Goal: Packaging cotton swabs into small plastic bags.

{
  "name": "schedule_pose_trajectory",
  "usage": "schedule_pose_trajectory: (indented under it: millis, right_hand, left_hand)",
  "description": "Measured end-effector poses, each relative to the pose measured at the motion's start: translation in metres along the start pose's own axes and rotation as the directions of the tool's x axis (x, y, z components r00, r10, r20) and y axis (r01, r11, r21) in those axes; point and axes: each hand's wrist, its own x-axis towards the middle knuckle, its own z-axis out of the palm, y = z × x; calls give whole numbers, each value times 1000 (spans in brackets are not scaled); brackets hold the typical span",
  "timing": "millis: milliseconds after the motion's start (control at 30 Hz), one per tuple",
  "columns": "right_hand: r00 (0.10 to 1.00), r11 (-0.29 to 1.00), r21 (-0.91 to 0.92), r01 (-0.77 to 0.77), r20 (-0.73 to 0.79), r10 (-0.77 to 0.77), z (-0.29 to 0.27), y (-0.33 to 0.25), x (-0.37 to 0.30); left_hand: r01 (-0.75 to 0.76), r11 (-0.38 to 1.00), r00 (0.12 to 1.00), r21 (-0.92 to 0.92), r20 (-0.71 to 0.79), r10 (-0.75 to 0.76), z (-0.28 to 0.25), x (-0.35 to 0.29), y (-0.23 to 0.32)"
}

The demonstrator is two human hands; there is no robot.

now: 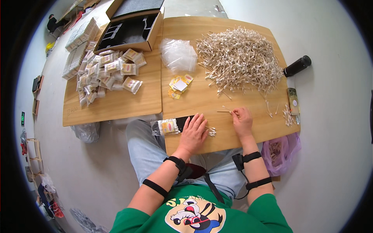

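My left hand (194,132) lies flat with its fingers stretched out, on a black flat piece (182,122) near the table's front edge. White tips of cotton swabs (211,131) stick out at its right side; what lies beneath the palm is hidden. Just left of it is a clear packet of cotton swabs (167,127) with a yellow and white card in it. My right hand (243,120) is closed in a pinch, palm down, at the end of a couple of loose swabs (224,111) that point left from its fingertips.
A big heap of cotton swabs (243,58) covers the back right. Clear bags (178,56) and yellow cards (180,84) lie left of it. Filled packets (107,72) and an open box (130,33) stand farther left. A black bottle (297,66) and phone (292,100) lie along the right edge.
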Motion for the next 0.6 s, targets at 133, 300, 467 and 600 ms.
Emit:
schedule_pose_trajectory:
  millis: [133,300,467,600]
  right_hand:
    - [982,974,-120,190,-1,-191,6,-26,-12]
    - [975,987,2,159,158,-157,20,-50,-30]
    - [996,983,-181,-21,-91,4,3,-17,-21]
    - [994,988,-108,109,-13,-111,1,-6,-15]
  left_hand:
    - [23,998,999,-65,-40,-26,-1,-1,-1]
    - [-1,1000,999,-25,-35,1,-2,0,2]
    - [-3,999,1000,50,29,1,-4,1,3]
    - [-13,999,1000,34,29,12,-5,2,5]
